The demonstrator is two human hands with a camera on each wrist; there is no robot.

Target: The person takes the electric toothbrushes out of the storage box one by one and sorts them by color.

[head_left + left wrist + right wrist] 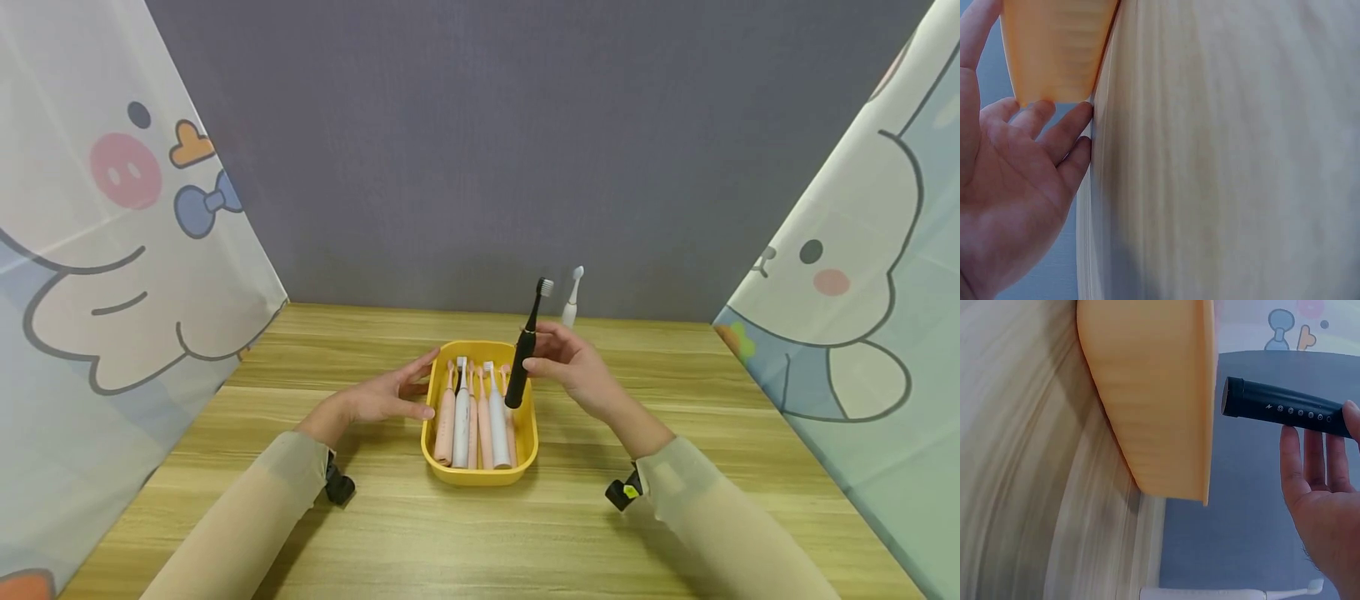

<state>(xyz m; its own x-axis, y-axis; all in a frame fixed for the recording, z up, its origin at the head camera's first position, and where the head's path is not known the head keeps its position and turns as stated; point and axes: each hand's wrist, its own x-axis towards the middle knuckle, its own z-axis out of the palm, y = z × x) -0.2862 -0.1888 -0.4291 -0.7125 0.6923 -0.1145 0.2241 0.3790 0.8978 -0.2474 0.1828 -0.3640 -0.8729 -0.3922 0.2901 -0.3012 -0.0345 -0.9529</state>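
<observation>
My right hand (573, 367) pinches a black electric toothbrush (520, 371) between thumb and fingers, over the right side of a yellow bin (480, 477). The brush is tilted, bristles up; in the right wrist view its handle (1285, 407) shows a row of small icons, its lower end beside the bin's rim. Several pink and white electric toothbrushes (462, 421) lie in the bin, along with a dark-headed one partly hidden. My left hand (386, 394) rests against the bin's left wall, fingers spread; in the left wrist view its fingertips (1079, 115) meet the bin (1060, 56).
A white electric toothbrush (570, 310) stands upright on the wooden table (360, 533) behind my right hand. A grey panel (465, 167) rises at the table's back edge. Cartoon-printed curtains (97, 250) hang along both sides.
</observation>
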